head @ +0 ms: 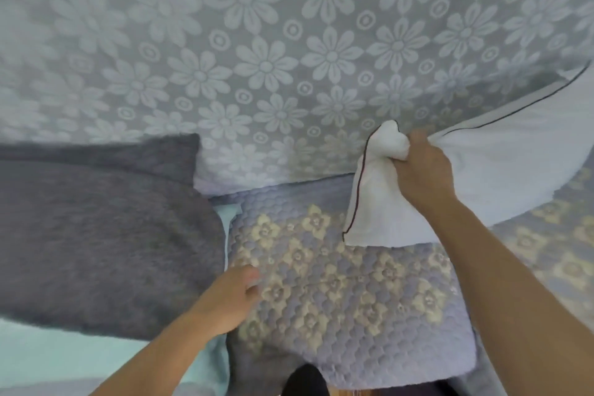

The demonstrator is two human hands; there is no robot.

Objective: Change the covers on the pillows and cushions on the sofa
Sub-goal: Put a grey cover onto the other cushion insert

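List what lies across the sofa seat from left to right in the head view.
Grey fuzzy cushion → left hand → flowered quilted seat cover → right hand, gripping a bunched corner of the white pillow.

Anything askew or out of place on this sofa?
Only mid-task disorder: the right hand bunches a corner of the white pillow, lifting it crooked. The grey fuzzy cushion lies flat on the seat.
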